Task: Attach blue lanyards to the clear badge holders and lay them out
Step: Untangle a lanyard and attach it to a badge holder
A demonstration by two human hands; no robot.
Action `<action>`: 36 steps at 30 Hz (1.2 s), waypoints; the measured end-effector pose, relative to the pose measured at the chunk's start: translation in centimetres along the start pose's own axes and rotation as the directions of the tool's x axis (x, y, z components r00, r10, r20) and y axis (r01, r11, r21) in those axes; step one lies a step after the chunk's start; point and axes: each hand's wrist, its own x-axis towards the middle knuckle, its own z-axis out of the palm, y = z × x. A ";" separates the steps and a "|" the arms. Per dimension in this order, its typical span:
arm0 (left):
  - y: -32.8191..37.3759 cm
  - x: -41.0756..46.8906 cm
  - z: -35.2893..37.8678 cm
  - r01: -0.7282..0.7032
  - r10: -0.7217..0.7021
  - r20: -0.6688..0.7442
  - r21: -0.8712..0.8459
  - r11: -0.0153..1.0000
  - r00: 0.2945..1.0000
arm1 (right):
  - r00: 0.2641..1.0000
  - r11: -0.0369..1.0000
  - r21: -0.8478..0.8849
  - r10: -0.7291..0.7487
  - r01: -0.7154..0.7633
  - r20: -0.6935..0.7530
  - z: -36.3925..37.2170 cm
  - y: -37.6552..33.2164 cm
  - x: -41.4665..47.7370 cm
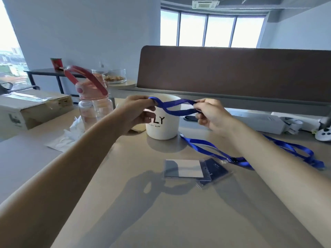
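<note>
A blue lanyard (pixel 176 106) is stretched in the air between my two hands, above the table and in front of a white mug. My left hand (pixel 138 113) pinches its left end. My right hand (pixel 211 115) pinches its right end, and the strap crosses itself between them. Two clear badge holders lie on the table below: one flat (pixel 183 169), the other (pixel 213 173) angled and partly under it. More blue lanyard (pixel 206 149) lies on the table to the right, running under my right forearm to loops (pixel 304 154) at the far right.
A white mug (pixel 163 126) lettered in black stands just behind my hands. A pink-lidded water bottle (pixel 95 104), crumpled tissue (pixel 71 135) and a cardboard box (pixel 32 108) are at the left. White boxes (pixel 265 122) line the right, below a brown divider (pixel 232 72).
</note>
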 end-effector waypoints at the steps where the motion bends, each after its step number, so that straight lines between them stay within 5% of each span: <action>1: 0.5 0.8 -0.4 -0.021 0.021 -0.013 0.003 1.000 1.000 | 1.000 1.000 -0.007 -0.009 0.009 -0.001 0.8 -0.6 1.2; 7: 1.4 6.1 -1.1 -0.118 0.176 -0.151 0.330 0.937 0.973 | 0.989 0.959 -0.245 -0.150 0.142 -0.017 4.2 -2.6 6.3; 13: 1.4 10.5 -0.6 -0.159 0.301 -0.196 0.526 0.835 0.933 | 0.924 0.676 -0.641 -0.350 0.363 0.153 5.7 -2.7 8.3; 20: 0.6 13.6 1.1 -0.080 0.176 -0.065 0.705 0.705 0.982 | 0.864 0.482 -0.718 -0.293 0.503 0.408 6.3 -2.8 9.4; 23: 0.4 13.6 1.6 -0.089 0.189 -0.042 0.771 0.631 0.981 | 0.857 0.517 -0.685 -0.263 0.513 0.443 6.0 -2.8 9.4; 28: 0.8 12.9 1.2 -0.083 0.302 -0.070 0.880 0.467 0.951 | 0.881 0.649 -0.598 -0.370 0.471 0.293 5.1 -2.4 9.3; 36: 1.4 7.9 3.9 -0.291 0.471 -0.012 0.772 0.565 0.882 | 0.893 0.744 -0.526 -0.446 0.411 0.066 0.2 -1.1 4.1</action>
